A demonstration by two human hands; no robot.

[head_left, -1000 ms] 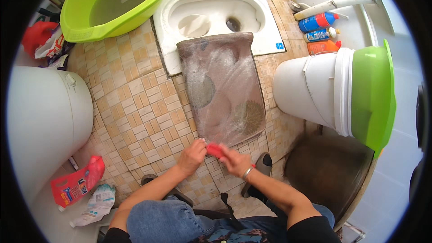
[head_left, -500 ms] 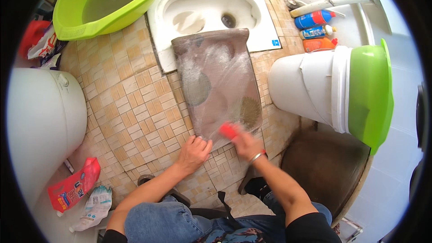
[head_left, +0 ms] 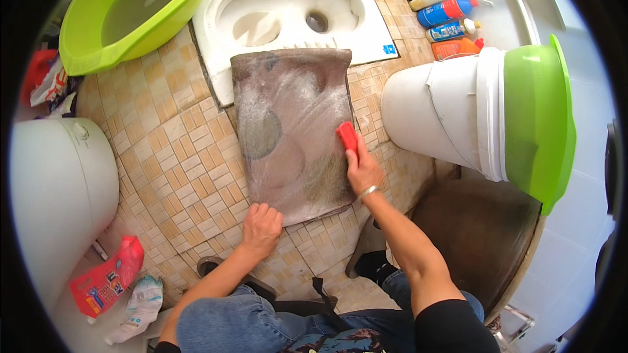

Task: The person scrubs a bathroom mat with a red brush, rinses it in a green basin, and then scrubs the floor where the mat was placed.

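Note:
A brown mat [head_left: 297, 150] with darker round patches and whitish suds lies on the tiled floor in front of me. Its far edge rests over the near rim of the white squat toilet [head_left: 216, 65]. At the mat's near left corner, my left hand [head_left: 263, 230] has its fingers curled over the edge, pinching it. My right hand [head_left: 364, 173] is closed round a red scrubbing brush [head_left: 347, 137] at the mat's right edge. The brush's underside is hidden.
A green basin [head_left: 124, 49] of cloudy water stands at the far left. To the right are a white bucket [head_left: 428, 114] against a green tub [head_left: 540, 124], several cleaner bottles [head_left: 448, 12] and a dark brown surface [head_left: 474, 242]. A red pouch [head_left: 111, 278] lies at lower left.
My right hand has moved the brush away from me and slightly right, from the mat's near end to its right edge. My left hand stays at the near left corner.

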